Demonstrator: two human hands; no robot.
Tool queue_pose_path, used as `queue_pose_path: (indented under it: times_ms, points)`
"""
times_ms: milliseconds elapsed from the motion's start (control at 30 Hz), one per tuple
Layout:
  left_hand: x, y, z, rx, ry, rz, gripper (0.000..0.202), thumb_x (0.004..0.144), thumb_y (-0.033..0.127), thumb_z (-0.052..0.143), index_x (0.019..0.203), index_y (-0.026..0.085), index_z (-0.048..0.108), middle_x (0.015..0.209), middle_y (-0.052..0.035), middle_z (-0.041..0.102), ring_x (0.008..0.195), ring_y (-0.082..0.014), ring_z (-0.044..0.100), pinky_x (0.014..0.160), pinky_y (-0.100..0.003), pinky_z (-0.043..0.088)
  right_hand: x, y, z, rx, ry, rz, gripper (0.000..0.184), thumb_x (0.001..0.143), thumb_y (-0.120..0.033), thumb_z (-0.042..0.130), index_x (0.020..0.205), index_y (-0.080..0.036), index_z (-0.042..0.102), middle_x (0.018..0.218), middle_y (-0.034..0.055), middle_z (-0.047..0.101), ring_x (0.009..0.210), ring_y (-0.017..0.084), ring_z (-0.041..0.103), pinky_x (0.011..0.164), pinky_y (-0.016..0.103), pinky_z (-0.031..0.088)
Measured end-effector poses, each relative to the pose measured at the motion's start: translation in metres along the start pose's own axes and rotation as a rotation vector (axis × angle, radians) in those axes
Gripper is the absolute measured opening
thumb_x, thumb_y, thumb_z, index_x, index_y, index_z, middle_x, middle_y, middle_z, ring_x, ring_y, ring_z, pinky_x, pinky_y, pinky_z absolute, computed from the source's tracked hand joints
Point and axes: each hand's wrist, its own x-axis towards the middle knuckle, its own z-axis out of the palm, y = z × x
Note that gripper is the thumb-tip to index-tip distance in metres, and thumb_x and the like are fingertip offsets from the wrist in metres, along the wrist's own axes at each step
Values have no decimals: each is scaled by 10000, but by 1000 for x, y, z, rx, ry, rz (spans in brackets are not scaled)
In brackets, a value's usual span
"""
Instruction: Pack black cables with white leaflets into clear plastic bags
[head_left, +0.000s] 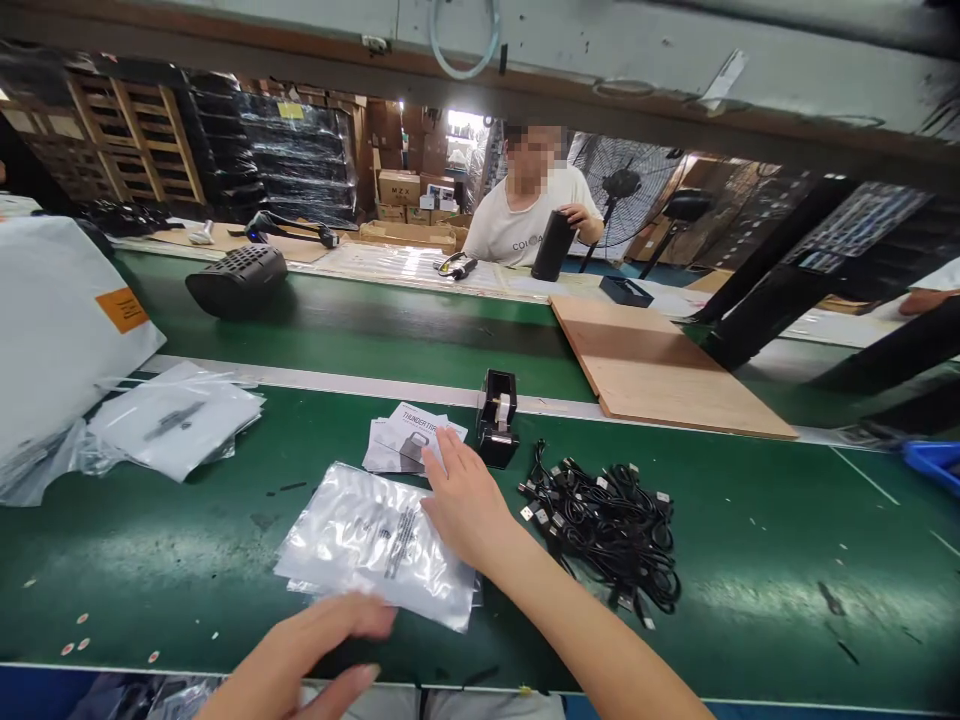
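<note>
My right hand (466, 500) reaches over the right edge of a stack of clear plastic bags (360, 525), fingers stretched out. Its fingertips lie at a small pile of printed leaflets (394, 445); whether they press on the paper I cannot tell. Below the bags' near edge is my left hand (326, 640), slightly blurred, thumb and fingers apart with nothing between them. To the right of my right hand lies a tangled heap of black USB cables (607, 525). A black tape dispenser (497, 418) stands just behind the leaflets.
More clear bags (180, 415) lie at left beside a large white bag (60, 340). A black perforated casing (236, 280) and a wooden board (660, 360) rest on the green belt (390, 320). Opposite, a person (536, 205) holds a black cylinder (552, 246). An overhead beam (637, 50) crosses above.
</note>
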Motion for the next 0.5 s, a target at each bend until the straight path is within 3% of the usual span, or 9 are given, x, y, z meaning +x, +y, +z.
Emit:
queue_pose_path:
  times_ms: [67, 133, 233, 333, 400, 500]
  points:
    - [19, 3, 24, 236, -234, 213, 373, 758, 341, 599, 1130, 339, 560, 1140, -21, 630, 1103, -252, 537, 969, -414, 414, 22, 1, 5, -42, -99, 48, 504, 805, -167, 522, 1265, -13, 381, 1345, 262, 352, 1261, 320, 312, 1002, 451, 292]
    - [35, 3, 41, 373, -261, 329, 417, 805, 312, 537, 1218, 322, 484, 1273, -43, 533, 1188, -265, 454, 1010, -489, 325, 35, 7, 4, -41, -152, 67, 421, 799, -94, 500, 1214, -46, 441, 1222, 226, 518, 1125, 278, 500, 925, 388, 392]
    - [44, -1, 43, 414, -243, 384, 441, 817, 303, 516, 1252, 299, 446, 1338, -54, 452, 1228, -271, 394, 1009, -517, 294, 39, 18, -5, -23, -206, 70, 278, 775, -70, 515, 1044, -114, 566, 975, 142, 673, 842, 238, 653, 704, 297, 495]
    - [41, -6, 31, 342, -281, 303, 410, 825, 314, 503, 1233, 305, 466, 1341, -36, 443, 1241, -260, 372, 1028, -525, 242, 38, 26, -14, 3, -234, 50, 197, 769, -88, 525, 926, -149, 627, 843, 111, 704, 777, 248, 663, 639, 281, 488]
    - [39, -5, 22, 192, -288, 179, 396, 806, 342, 531, 1200, 316, 503, 1333, -21, 453, 1254, -263, 352, 1044, -536, 175, 37, 27, -18, 33, -222, 32, 220, 793, -85, 481, 914, -161, 647, 838, 104, 708, 797, 248, 659, 660, 283, 481]
    - [43, 2, 13, -336, -169, -165, 450, 757, 420, 576, 1190, 313, 518, 1328, -24, 461, 1248, -281, 360, 1048, -521, 206, 29, 20, -24, 87, -169, 19, 295, 841, -95, 396, 1003, -170, 631, 899, 97, 702, 819, 235, 652, 699, 297, 476]
